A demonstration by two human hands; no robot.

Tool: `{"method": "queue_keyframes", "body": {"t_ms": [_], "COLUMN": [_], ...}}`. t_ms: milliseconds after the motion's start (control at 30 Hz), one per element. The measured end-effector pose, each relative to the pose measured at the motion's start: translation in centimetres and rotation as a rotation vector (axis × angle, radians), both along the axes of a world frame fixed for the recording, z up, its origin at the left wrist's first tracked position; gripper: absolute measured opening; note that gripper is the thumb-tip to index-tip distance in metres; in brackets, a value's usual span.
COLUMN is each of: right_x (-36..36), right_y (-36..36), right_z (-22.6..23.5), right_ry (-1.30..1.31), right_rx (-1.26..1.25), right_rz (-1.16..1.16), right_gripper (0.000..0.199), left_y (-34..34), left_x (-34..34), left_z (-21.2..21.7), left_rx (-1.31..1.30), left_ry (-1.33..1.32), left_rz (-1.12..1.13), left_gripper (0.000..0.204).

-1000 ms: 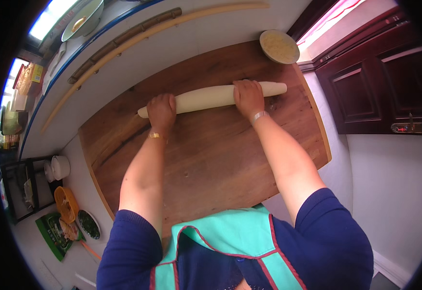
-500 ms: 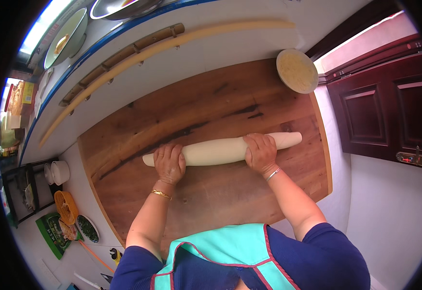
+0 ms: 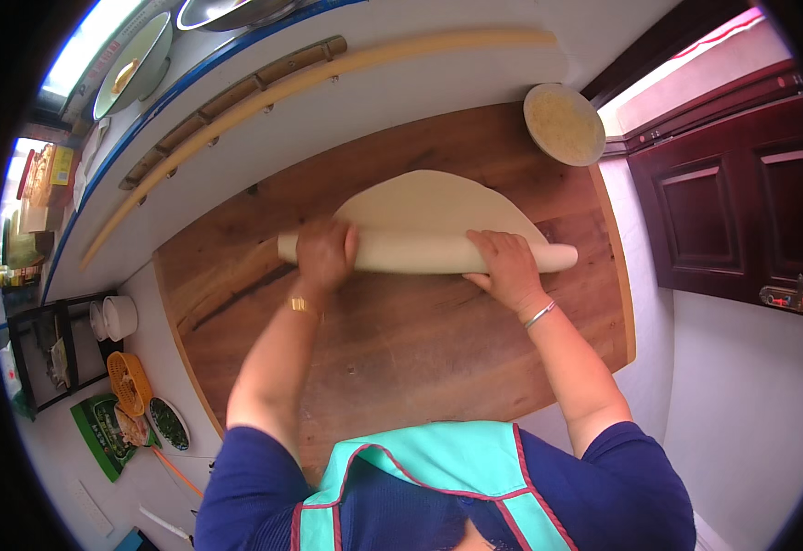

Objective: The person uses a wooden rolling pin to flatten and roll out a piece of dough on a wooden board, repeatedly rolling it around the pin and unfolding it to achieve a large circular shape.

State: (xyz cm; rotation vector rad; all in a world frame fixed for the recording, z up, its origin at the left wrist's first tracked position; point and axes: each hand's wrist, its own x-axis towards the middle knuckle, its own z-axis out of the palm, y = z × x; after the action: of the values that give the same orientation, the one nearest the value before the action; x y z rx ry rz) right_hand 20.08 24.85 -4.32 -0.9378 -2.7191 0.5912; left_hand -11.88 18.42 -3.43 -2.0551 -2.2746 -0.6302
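Together, the blurry left hand (image 3: 326, 255) and the right hand (image 3: 512, 268), both half closed, hold a pale roll (image 3: 411, 253) on the desk (image 3: 401, 367); flat dough (image 3: 438, 200) lies behind; a green bag (image 3: 98, 441) has print too tiny to read

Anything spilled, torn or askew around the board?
Nothing stands out: the dough sheet shows no tear, the left hand (blurred) and right hand are on the rolled dough, and no spill shows around the bowl at the far right corner of the wooden board.
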Motion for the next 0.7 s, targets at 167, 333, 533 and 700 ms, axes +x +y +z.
{"method": "queue_keyframes", "body": {"t_ms": [167, 333, 533, 700], "right_x": [-0.5, -1.8, -6.7, -7.5], "right_y": [-3.7, -10.3, -20.1, -26.6], "right_z": [2.8, 4.8, 2.7, 2.5], "right_ry": [0.032, -0.011, 0.130, 0.200], "right_rx": [0.063, -0.469, -0.144, -0.052], "right_rz": [-0.371, -0.143, 0.166, -0.004], "right_gripper": [0.066, 0.068, 0.068, 0.062], "left_y": [5.7, 4.2, -4.0, -15.6], "left_x": [0.3, 2.0, 4.5, 2.1], "left_z": [0.2, 1.2, 1.2, 1.3], "left_rx": [0.287, 0.253, 0.123, -0.495], "left_ry": [-0.027, -0.137, -0.111, 0.158], "left_rz": [-0.273, -0.011, -0.113, -0.050], "left_gripper": [0.018, 0.024, 0.025, 0.061]}}
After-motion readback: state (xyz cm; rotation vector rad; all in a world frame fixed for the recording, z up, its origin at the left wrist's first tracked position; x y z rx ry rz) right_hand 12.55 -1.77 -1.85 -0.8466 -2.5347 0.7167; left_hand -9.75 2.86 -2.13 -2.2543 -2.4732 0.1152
